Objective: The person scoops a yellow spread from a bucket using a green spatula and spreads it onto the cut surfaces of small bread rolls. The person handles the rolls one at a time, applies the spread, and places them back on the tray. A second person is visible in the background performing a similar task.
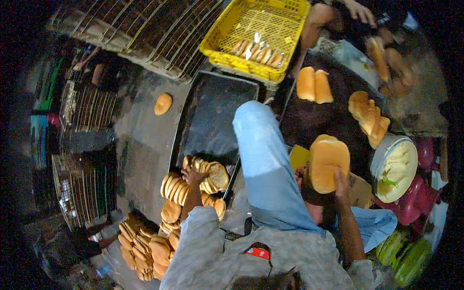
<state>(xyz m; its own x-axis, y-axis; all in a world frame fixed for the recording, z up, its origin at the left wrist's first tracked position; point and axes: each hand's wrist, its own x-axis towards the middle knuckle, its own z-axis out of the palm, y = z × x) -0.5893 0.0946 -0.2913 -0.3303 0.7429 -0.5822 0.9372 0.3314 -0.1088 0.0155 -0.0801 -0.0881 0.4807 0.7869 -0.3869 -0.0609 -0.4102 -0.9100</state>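
Observation:
My left hand (195, 176) rests with bent fingers on rows of round flat buns (174, 188) at the near end of a black tray (217, 108). Whether it grips any is unclear. A bun with a pale, rough face (218, 176) leans at the row's end. On the right, my right hand (341, 183) holds a golden-topped piece of bread (329, 163) by its near edge. Just right of it stands a round tub (397, 170) of pale yellow spread with a green-handled utensil (389, 181) in it.
A yellow plastic crate (250, 74) with wrapped bread (258, 52) stands ahead. Two long rolls (314, 85) and a bread stack (369, 116) lie on the dark surface; another person's hand (359, 12) is beyond. More buns (139, 250) are piled near left, by metal racks (79, 188).

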